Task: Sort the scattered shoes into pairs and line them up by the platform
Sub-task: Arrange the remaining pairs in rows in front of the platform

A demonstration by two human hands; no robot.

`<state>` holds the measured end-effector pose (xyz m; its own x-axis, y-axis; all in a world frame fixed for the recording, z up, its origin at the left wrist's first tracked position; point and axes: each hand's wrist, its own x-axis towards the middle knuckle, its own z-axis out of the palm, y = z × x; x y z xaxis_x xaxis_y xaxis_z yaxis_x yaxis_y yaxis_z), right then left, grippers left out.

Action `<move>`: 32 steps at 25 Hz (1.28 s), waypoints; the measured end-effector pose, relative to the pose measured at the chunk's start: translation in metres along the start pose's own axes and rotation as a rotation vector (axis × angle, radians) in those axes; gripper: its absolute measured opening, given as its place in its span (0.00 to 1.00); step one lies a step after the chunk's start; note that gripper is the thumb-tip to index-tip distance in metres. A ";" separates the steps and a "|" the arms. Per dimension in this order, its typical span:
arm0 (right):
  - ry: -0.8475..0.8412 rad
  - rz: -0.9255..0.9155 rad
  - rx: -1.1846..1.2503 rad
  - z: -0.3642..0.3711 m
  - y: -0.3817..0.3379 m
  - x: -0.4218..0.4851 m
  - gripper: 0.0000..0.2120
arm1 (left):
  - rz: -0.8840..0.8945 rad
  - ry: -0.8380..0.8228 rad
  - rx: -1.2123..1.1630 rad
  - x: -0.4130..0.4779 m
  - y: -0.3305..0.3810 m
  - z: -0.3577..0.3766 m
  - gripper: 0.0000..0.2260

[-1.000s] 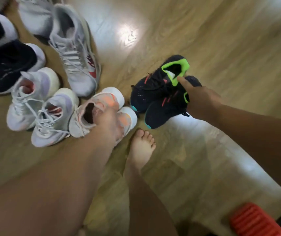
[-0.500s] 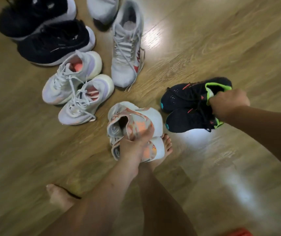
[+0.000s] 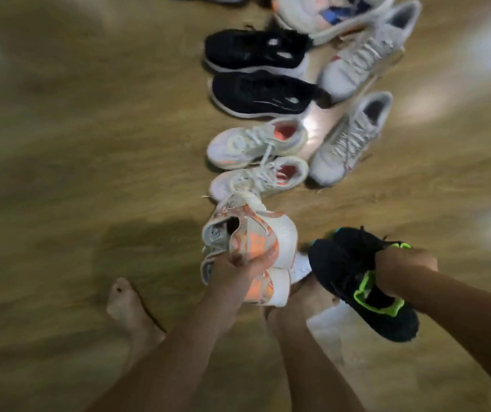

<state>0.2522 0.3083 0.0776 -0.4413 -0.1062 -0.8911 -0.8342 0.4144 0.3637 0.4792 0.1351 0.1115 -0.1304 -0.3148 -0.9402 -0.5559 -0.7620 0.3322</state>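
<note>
Nearest me, a bare left foot (image 3: 125, 304) is planted on the brown wooden plank floor (image 3: 74, 138). A bare right foot (image 3: 303, 295) shows only partly, beneath the shoes being carried. The left hand (image 3: 238, 270) has its fingers curled round the heel ends of a pair of white knit trainers with orange-pink patches (image 3: 256, 236), the two pressed together and held up off the floor. The right hand (image 3: 404, 267) is bunched tight over the collars of a pair of black mesh trainers with neon green linings (image 3: 339, 263), which hang tilted just beside the white pair. Beyond them, on the floor, two white lace-up trainers with coral insides (image 3: 253, 144) lie side by side, and past those two black trainers with white soles (image 3: 259, 93) lie likewise. To their right sit two pale grey high-top shoes (image 3: 345, 144), apart from each other, one farther off. At the far edge a white shoe with blue and orange marks (image 3: 327, 16) is cut off by the frame
</note>
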 end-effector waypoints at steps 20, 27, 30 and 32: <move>0.119 -0.346 -0.326 -0.284 -0.504 -0.166 0.12 | 0.111 0.422 -0.373 0.012 -0.100 -0.495 0.44; 0.331 -0.480 -0.494 -0.376 -0.658 -0.219 0.15 | -0.006 0.560 -0.209 -0.013 -0.139 -0.582 0.38; 0.295 -0.586 -0.468 -0.394 -0.703 -0.217 0.20 | -0.077 0.585 -0.255 -0.007 -0.146 -0.598 0.35; 0.280 -0.596 -0.528 -0.403 -0.731 -0.210 0.18 | -0.085 0.604 -0.345 -0.003 -0.144 -0.603 0.39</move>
<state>0.8219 -0.3363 0.1085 0.1144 -0.4221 -0.8993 -0.9678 -0.2517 -0.0049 1.0551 -0.0956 0.1122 0.4364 -0.4293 -0.7907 -0.2386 -0.9026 0.3583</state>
